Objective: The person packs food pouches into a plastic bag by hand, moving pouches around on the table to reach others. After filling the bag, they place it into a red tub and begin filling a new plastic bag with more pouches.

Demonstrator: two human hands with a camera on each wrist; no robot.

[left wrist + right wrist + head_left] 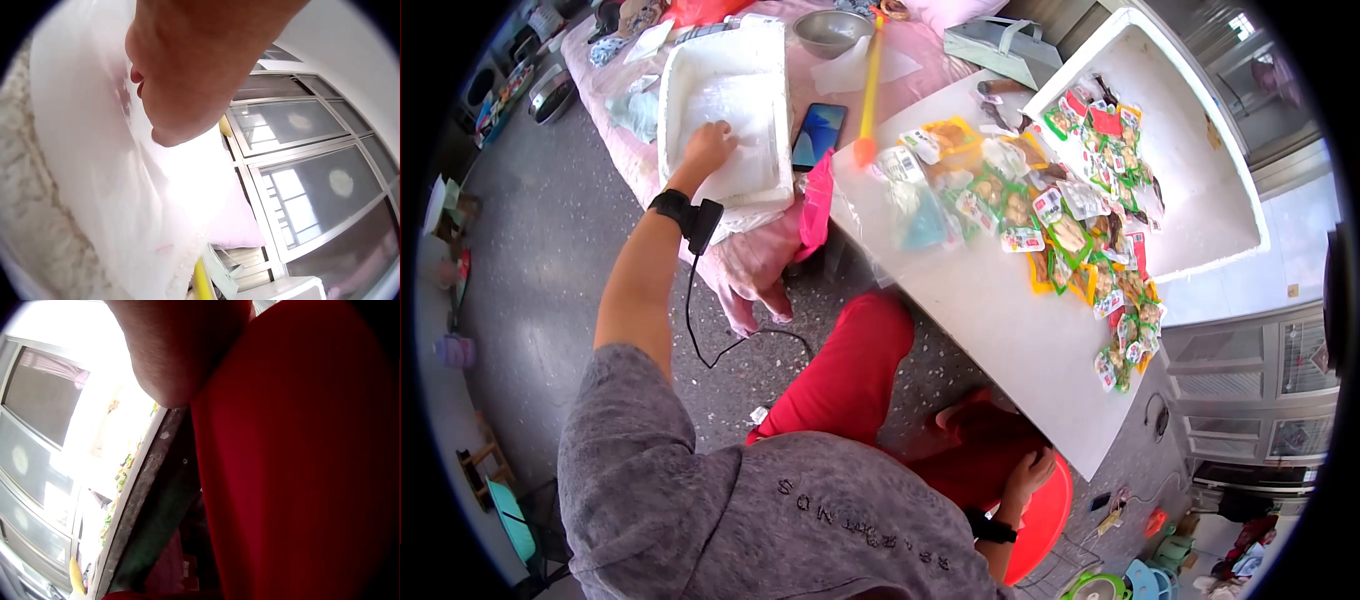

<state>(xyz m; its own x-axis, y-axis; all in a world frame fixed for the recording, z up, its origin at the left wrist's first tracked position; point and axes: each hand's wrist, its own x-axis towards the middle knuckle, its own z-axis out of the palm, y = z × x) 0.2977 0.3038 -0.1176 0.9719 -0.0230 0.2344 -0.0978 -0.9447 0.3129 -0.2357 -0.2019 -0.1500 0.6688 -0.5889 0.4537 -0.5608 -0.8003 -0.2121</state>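
My left hand (712, 146) is inside a white foam box (778, 100), low over its pale inner surface. Its fingers curl inward in the left wrist view, beside white, shiny plastic-like material (94, 156); I cannot tell whether they grip anything. My right hand (1029, 476) rests on my right leg (975, 465), by the table's near corner. The right wrist view shows that hand against the red trouser cloth (281, 456). A phone (820, 136) with a blue screen lies just right of the foam box.
Sealed food packets (1065, 230) are heaped on the white table (990, 320). More packets lie in a larger, tilted foam box (1215, 190). A yellow stick (874, 85), metal bowl (830, 35) and pink plastic bag (816, 205) surround the left box. A red stool (1050, 520) is below.
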